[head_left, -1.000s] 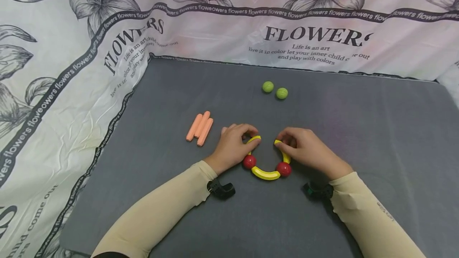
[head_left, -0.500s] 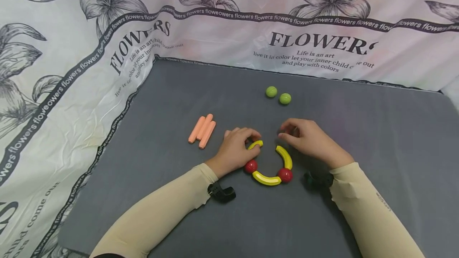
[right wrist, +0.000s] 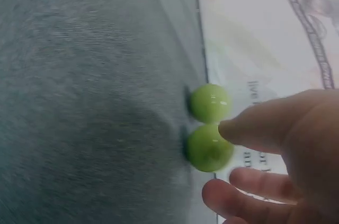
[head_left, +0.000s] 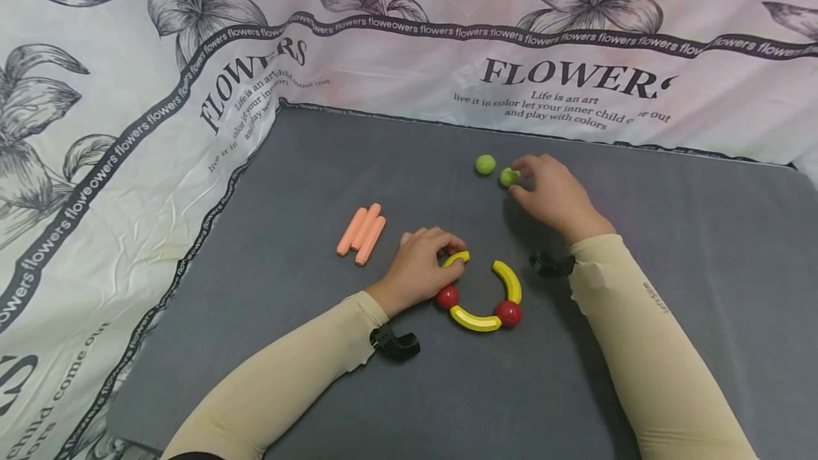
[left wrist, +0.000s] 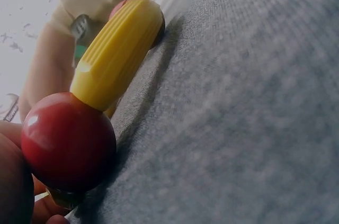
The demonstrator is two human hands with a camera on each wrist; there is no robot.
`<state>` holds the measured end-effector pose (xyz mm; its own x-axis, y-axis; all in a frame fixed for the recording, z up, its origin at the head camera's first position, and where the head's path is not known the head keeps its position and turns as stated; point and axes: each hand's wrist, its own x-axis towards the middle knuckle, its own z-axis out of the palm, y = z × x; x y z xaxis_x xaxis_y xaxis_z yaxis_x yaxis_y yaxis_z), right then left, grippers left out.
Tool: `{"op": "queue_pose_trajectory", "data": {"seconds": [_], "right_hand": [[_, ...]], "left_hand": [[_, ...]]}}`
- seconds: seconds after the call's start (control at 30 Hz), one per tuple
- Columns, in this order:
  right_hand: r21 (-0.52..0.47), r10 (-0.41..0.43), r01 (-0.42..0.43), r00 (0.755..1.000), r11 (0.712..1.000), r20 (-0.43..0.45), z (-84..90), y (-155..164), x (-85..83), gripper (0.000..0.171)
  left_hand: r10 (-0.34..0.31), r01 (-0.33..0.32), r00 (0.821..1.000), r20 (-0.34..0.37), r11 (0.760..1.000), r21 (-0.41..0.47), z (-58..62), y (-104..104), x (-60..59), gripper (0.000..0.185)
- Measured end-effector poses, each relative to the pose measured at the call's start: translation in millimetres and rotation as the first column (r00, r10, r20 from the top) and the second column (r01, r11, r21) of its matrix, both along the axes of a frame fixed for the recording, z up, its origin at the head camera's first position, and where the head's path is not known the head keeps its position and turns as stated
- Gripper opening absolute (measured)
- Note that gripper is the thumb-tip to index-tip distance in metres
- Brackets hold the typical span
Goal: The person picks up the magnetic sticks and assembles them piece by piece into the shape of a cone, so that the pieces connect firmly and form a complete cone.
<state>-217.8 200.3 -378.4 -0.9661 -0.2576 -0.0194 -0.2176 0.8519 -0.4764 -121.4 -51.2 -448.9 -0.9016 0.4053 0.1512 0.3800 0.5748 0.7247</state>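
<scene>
My left hand (head_left: 422, 265) pinches a yellow curved rod (head_left: 456, 258), its lower part hidden by the fingers. Just below, a red ball (head_left: 447, 297) joins a second yellow curved rod (head_left: 476, 319), which meets another red ball (head_left: 508, 313) and a third yellow rod (head_left: 508, 281). Together they form an arc, gapped at the far side. The left wrist view shows the left red ball (left wrist: 69, 142) up close beside a ridged yellow rod (left wrist: 116, 54). At the back, my right hand (head_left: 556, 194) has thumb and fingers spread around the nearer green ball (right wrist: 209, 148), holding nothing.
Another green ball (head_left: 486, 165) sits just left of the nearer one. Several pale orange sticks (head_left: 361, 234) lie together left of my left hand. The grey table (head_left: 287, 183) is bordered at the back and left by a flower-printed white sheet (head_left: 396, 66).
My right hand has let go of the right-hand yellow rod and moved away to the green balls at the back. My left hand stays on its yellow rod.
</scene>
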Motion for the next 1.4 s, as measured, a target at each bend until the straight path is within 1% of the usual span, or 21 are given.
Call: {"op": "queue_pose_trajectory", "data": {"seconds": [0.13, 0.2, 0.27, 0.33, 0.43, 0.57, 0.67, 0.8, 0.9, 1.03, 1.17, 1.27, 1.33, 1.4], "right_hand": [[0.043, 0.003, -0.003, 1.000, 0.999, -0.019, -7.4, -2.5, -2.8, 0.057], [0.060, 0.017, -0.017, 1.000, 0.998, -0.012, -11.0, -1.9, -4.4, 0.060], [0.068, 0.032, -0.032, 0.999, 0.997, 0.008, -14.6, -0.4, -5.1, 0.057], [0.061, 0.043, -0.044, 0.999, 0.997, 0.018, -17.9, 1.6, -2.6, 0.050], [0.015, 0.060, -0.060, 0.998, 0.998, 0.017, -20.6, 4.3, 8.9, 0.043], [-0.049, 0.105, -0.103, 0.994, 0.993, 0.029, -20.3, 4.3, 31.6, 0.041], [-0.060, 0.151, -0.148, 0.988, 0.987, 0.044, -18.1, 0.9, 46.7, 0.040], [-0.067, 0.233, -0.228, 0.970, 0.971, 0.069, -17.5, -3.2, 60.7, 0.038], [-0.082, 0.290, -0.283, 0.952, 0.956, 0.093, -18.9, -6.9, 66.9, 0.037], [-0.101, 0.334, -0.325, 0.937, 0.940, 0.098, -20.0, -13.1, 70.8, 0.036], [-0.120, 0.373, -0.362, 0.923, 0.925, 0.091, -20.8, -16.9, 73.4, 0.034], [-0.134, 0.400, -0.387, 0.913, 0.912, 0.086, -21.9, -18.5, 75.1, 0.032], [-0.136, 0.406, -0.393, 0.911, 0.909, 0.080, -22.3, -18.9, 76.5, 0.032], [-0.136, 0.400, -0.387, 0.914, 0.912, 0.076, -22.3, -18.7, 78.5, 0.036]], "left_hand": [[0.003, -0.003, 1.000, 0.001, 1.000, -0.029, 1.9, 2.0, 0.1, 0.022], [0.005, -0.005, 1.000, 0.002, 0.999, -0.038, 3.0, 3.1, 0.4, 0.023], [0.006, -0.005, 1.000, 0.004, 0.999, -0.041, 3.1, 3.7, 0.7, 0.023], [0.002, -0.002, 1.000, 0.006, 0.999, -0.041, 2.4, 3.8, 0.7, 0.023], [-0.009, 0.009, 1.000, 0.005, 0.999, -0.043, 2.1, 4.0, -0.1, 0.023], [-0.019, 0.019, 1.000, -0.003, 0.999, -0.034, 3.6, 3.1, -1.9, 0.023], [-0.007, 0.006, 1.000, -0.011, 1.000, -0.023, 4.2, 2.3, -2.1, 0.021], [0.005, -0.005, 1.000, 0.001, 1.000, -0.017, -1.4, 3.5, 1.5, 0.021], [0.019, -0.019, 1.000, 0.005, 1.000, -0.007, -7.6, 4.4, 5.5, 0.022], [0.046, -0.046, 0.999, -0.015, 0.999, 0.001, -10.1, 4.2, 6.8, 0.022], [0.039, -0.039, 0.999, -0.024, 0.999, 0.001, -6.6, 3.4, 4.3, 0.023], [0.027, -0.027, 0.999, -0.018, 1.000, -0.002, -4.1, 2.7, 2.1, 0.024], [0.019, -0.019, 1.000, -0.012, 1.000, -0.007, -2.5, 2.5, 1.2, 0.024], [0.013, -0.013, 1.000, -0.010, 1.000, -0.013, -1.4, 2.5, 0.3, 0.023]]}}
